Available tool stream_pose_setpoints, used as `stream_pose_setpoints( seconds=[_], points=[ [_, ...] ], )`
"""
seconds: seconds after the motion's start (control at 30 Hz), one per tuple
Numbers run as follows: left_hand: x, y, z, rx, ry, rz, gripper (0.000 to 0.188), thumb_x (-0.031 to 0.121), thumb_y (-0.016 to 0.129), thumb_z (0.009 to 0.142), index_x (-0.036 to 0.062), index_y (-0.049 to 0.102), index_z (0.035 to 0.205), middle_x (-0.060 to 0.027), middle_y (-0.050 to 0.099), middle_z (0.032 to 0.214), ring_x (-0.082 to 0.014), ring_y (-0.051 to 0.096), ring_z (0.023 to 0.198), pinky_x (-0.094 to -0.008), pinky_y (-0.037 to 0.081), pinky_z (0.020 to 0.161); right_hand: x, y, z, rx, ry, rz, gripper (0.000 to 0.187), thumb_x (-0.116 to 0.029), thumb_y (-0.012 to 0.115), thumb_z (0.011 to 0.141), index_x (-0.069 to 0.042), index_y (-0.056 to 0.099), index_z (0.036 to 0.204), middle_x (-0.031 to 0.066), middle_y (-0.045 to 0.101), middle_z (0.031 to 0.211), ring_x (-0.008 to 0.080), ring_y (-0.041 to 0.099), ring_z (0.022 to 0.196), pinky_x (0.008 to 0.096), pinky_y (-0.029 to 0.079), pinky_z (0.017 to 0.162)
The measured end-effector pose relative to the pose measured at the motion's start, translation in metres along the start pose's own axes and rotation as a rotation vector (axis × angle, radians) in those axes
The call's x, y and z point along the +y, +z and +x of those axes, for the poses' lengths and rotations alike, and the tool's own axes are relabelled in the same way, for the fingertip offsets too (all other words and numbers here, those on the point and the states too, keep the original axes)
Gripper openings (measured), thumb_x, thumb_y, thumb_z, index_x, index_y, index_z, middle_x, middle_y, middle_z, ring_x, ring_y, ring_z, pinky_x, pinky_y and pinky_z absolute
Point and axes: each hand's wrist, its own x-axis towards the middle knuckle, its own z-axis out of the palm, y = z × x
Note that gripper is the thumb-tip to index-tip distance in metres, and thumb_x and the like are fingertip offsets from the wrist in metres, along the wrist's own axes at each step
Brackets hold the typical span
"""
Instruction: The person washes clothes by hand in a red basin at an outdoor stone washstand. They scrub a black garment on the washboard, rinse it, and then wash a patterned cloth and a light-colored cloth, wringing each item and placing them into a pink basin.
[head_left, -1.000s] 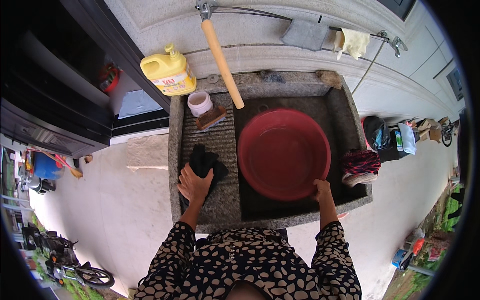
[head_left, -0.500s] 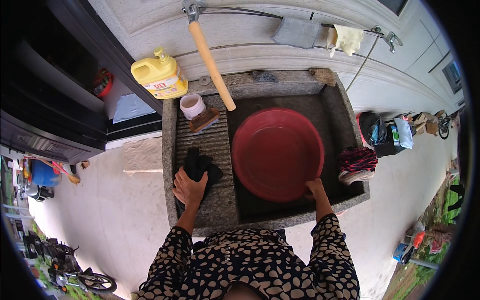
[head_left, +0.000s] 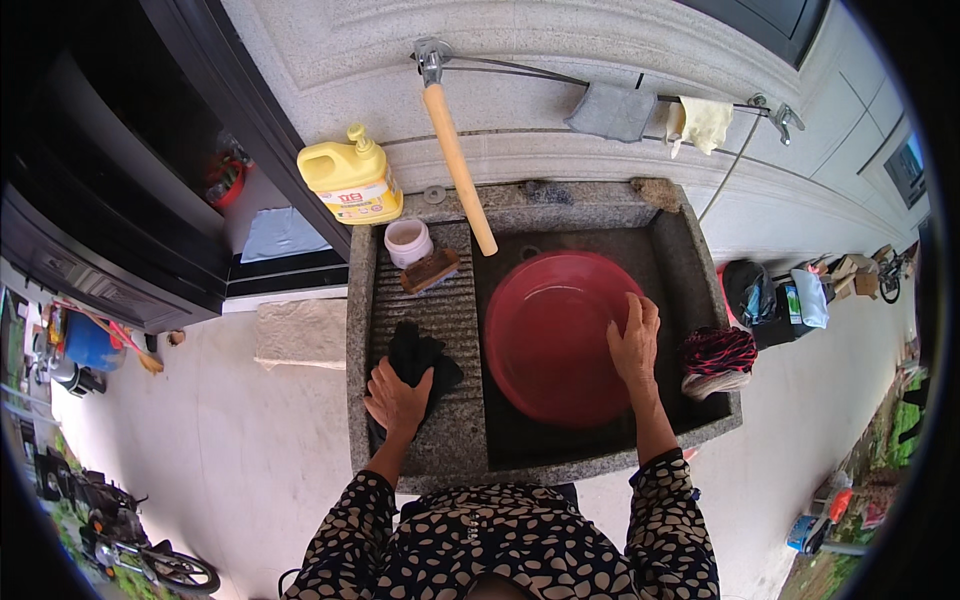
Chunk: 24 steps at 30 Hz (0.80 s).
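1. here's the left hand (head_left: 397, 395), laid over a bunched black cloth (head_left: 425, 362), thumb spread from the fingers; from where i'm standing, i cannot tell whether it grips the fabric or only presses it down.
2. and the right hand (head_left: 634, 345)! nothing in its grasp, fingers slightly parted, thumb off to the side, hovering about the right rim of a red basin (head_left: 550, 345); whether skin meets plastic, i cannot tell.
3. the cloth lies on the ridged washboard (head_left: 398, 310), left side of the stone sink (head_left: 357, 410); the basin sits in the deep part, to the right.
4. further up the ridges, a brown brush (head_left: 428, 272) rests bristles down, close by a pale pink tub (head_left: 410, 256).
5. just behind them, a yellow pump bottle (head_left: 352, 190) stands at the sink's back left corner, and a tan tube (head_left: 460, 170) slants from the metal tap (head_left: 430, 62), its end hanging over the sink.
6. over on the right rim, a red and black bundle (head_left: 718, 352) with a whitish part below it.
7. up at the wall, a grey cloth (head_left: 612, 112) and a cream one (head_left: 698, 124) hang side by side.
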Motion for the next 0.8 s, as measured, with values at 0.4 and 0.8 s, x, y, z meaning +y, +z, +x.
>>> stream_pose_setpoints(
  seconds=[0.4, 0.8],
  points=[
    [0.004, -0.017, 0.004, -0.149, -0.109, -0.039, 0.084, 0.057, 0.065, 0.073, 0.005, 0.035, 0.133, -0.0146, 0.043, 0.127, -0.0336, 0.04, 0.117, -0.0524, 0.03, 0.094, -0.302, -0.027, 0.243, 0.408, -0.668, 0.339, 0.038, -0.016, 0.062, 0.082, -0.005, 0.056, 0.118, 0.0224, 0.052, 0.122, 0.0381, 0.057, 0.104, 0.0424, 0.051, 0.085],
    [0.002, -0.001, 0.004, -0.046, -0.027, 0.034, 0.082, 0.058, 0.066, 0.071, 0.0063, 0.039, 0.129, -0.0127, 0.047, 0.122, -0.0323, 0.045, 0.111, -0.049, 0.036, 0.087, -0.256, -0.039, 0.267, -0.159, -0.428, 1.03, 0.038, -0.018, 0.054, 0.088, -0.012, 0.053, 0.126, 0.0155, 0.056, 0.116, 0.0214, 0.057, 0.101, 0.0327, 0.05, 0.084]
  ],
)
